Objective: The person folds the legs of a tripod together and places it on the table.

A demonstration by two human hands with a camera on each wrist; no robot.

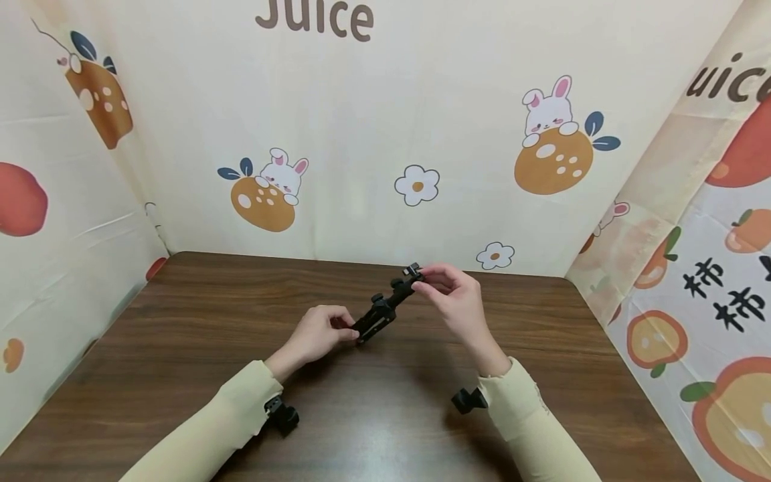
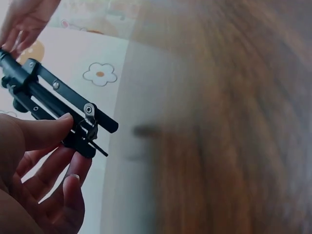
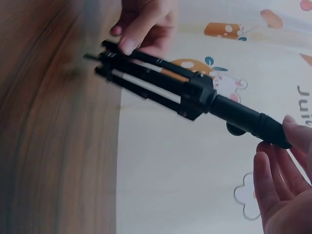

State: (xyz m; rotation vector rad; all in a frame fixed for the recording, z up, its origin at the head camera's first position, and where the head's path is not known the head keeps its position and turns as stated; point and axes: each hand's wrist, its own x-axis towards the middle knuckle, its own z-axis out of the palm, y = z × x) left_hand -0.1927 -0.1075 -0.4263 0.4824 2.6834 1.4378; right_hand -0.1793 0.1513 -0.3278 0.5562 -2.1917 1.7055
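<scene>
A small black tripod (image 1: pixel 383 307) is held up at a slant over the table, its head end toward the upper right and its folded legs toward the lower left. My left hand (image 1: pixel 320 333) pinches the foot end of the legs between thumb and fingers. At the other end, my right hand (image 1: pixel 453 298) grips the head part with thumb and fingertips. In the left wrist view, metal hinges show on the tripod's legs (image 2: pixel 73 97), with a thin rod sticking out at the end. The right wrist view shows the tripod's centre tube (image 3: pixel 234 112) and a round knob beneath it.
The brown wooden table (image 1: pixel 181 375) stretches under both hands. Behind it hangs a pale printed curtain (image 1: pixel 361 120) with fruit and rabbits, and printed cloth (image 1: pixel 48 134) also borders the left and right sides. A black wrist camera (image 1: pixel 281 415) sits at the left cuff.
</scene>
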